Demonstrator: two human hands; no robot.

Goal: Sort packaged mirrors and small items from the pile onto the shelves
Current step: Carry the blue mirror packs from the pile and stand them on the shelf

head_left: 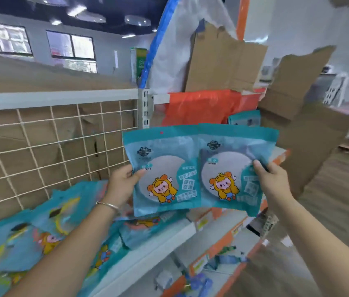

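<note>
Two teal mirror packets with a round mirror and a yellow cartoon figure are held up side by side above the shelf. My left hand (124, 183) pinches the left packet (165, 172) at its left edge, thumb on the front. My right hand (273, 179) grips the right packet (231, 168) at its right edge. The two packets overlap slightly in the middle. A pile of the same teal packets (47, 234) lies on the white shelf (169, 239) below my left arm.
A white wire grid panel (51, 142) backs the shelf, with cardboard behind it. Cardboard boxes (223, 61) and orange plastic (203, 106) are stacked behind the packets. Lower shelves (223, 243) with orange price strips hold small items. Another teal packet (244, 118) stands behind.
</note>
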